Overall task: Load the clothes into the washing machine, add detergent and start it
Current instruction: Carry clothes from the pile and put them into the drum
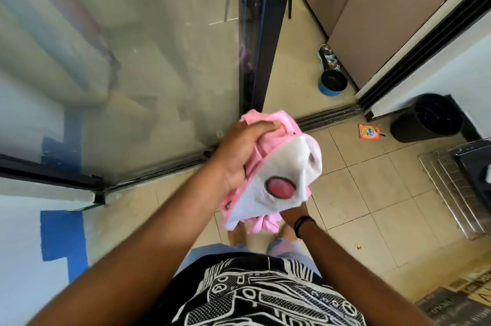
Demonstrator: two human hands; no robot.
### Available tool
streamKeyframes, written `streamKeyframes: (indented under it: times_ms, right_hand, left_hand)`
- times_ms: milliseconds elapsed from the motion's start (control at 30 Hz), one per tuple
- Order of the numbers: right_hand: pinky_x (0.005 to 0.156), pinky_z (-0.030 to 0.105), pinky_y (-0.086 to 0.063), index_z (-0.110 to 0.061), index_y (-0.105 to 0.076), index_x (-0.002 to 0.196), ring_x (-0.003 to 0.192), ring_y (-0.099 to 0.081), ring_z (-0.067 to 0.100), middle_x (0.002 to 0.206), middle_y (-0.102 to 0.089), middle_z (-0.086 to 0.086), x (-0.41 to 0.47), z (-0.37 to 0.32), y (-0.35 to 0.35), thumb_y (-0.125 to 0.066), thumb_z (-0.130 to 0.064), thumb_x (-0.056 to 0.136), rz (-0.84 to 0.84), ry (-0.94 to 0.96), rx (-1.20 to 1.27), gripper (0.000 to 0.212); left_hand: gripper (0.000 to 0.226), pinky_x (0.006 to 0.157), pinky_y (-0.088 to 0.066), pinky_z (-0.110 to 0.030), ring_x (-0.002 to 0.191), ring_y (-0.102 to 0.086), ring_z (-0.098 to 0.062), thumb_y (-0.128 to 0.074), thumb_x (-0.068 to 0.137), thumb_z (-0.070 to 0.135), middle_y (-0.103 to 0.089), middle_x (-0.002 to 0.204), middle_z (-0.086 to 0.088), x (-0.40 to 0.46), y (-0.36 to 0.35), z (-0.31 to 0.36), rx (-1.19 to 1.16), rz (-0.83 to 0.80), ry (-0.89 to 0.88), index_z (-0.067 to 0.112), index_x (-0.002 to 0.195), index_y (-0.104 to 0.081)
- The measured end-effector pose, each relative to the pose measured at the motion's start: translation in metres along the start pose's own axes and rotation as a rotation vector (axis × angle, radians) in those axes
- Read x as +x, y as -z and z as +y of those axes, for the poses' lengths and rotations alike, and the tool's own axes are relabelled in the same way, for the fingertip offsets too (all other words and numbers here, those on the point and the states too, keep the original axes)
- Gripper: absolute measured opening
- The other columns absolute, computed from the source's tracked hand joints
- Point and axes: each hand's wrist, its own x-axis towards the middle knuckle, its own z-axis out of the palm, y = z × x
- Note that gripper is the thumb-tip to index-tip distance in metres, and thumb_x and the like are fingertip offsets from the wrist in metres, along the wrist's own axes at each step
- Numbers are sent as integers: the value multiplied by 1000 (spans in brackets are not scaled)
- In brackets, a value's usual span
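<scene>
— Where do we have the clothes (pixel 276 166)?

— Bundled pink and white at the centre, above the tiled floor (pixel 353 209), hanging top-left to bottom-right. No washing machine shows, so we cannot say which way it lies.

— And the detergent?

— The orange detergent box (pixel 369 131) lies on the floor, far right, well apart from us.

— Our hands?

— Our left hand (pixel 239 150) clenches the bundle's top. Our right hand (pixel 292 215) is under it, mostly hidden; we cannot tell its grip.
</scene>
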Motion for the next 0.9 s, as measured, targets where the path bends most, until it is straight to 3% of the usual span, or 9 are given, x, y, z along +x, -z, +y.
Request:
streamKeyframes:
  times_ms: [67,200,267,400,467,567,667,767,900]
  right_hand:
    - [83,26,-40,-5,-63,109,96,-51,15,102,-61,6,2,-11,4,-59,-20,86,29,-9,85,29]
    - [91,39,-48,-19,-61,98,97,-57,19,105,-67,11,10,-28,8,-57,-18,91,67,-8,144,8]
    - [95,43,-49,-21,-61,96,99,-59,21,106,-67,9,12,-40,13,-60,-15,86,93,-10,287,12]
    - [73,42,-49,-11,-65,77,74,-58,20,73,-63,7,5,-83,31,-64,-12,81,135,-60,556,4]
    - [75,38,-51,-1,-70,92,78,-63,25,82,-67,12,2,-110,44,-65,-11,78,113,-55,762,18]
    - [102,47,-48,5,-63,119,108,-65,37,118,-67,23,-8,-154,62,-66,-23,76,-56,-11,1031,52]
    - [91,38,-52,-3,-57,126,96,-64,29,104,-69,14,-20,-187,78,-56,-22,94,-215,81,1134,37]
    - [85,38,-50,-8,-60,124,93,-62,25,101,-68,11,-26,-202,86,-52,-30,98,-238,148,996,35]
    - [79,40,-52,-9,-63,119,90,-66,26,112,-70,15,-15,-185,81,-58,-27,93,-44,120,844,32]
  left_hand:
    - [40,97,-50,-45,97,-64,-31,-76,77,17,-67,108,-22,5,12,14,16,-29,-124,-1,112,-69]
    - [34,92,-54,-35,100,-67,-24,-75,79,6,-72,109,-13,19,48,19,308,-196,-220,2,112,-68]
    - [48,93,-55,-41,104,-69,-30,-82,75,10,-72,114,-15,30,70,5,473,-238,-122,0,119,-63]
    - [92,86,-56,-50,107,-66,-34,-99,46,48,-69,113,-12,45,104,-29,828,-187,122,6,117,-58]
    - [100,80,-55,-39,107,-63,-24,-98,36,52,-66,112,0,38,105,-41,979,-172,163,12,118,-57]
    - [91,92,-45,-27,117,-56,-16,-95,47,37,-59,118,9,22,87,-57,1134,-210,93,23,126,-52]
    - [66,86,-43,-25,120,-55,-19,-77,73,25,-60,124,-14,14,67,-65,944,-47,2,4,131,-53]
    - [58,91,-56,-34,111,-63,-21,-62,87,-3,-60,132,-12,22,60,-69,672,171,54,10,142,-46]
    - [34,66,-53,-29,86,-67,-20,-63,75,37,-72,95,-2,30,55,-64,526,297,27,20,104,-65]
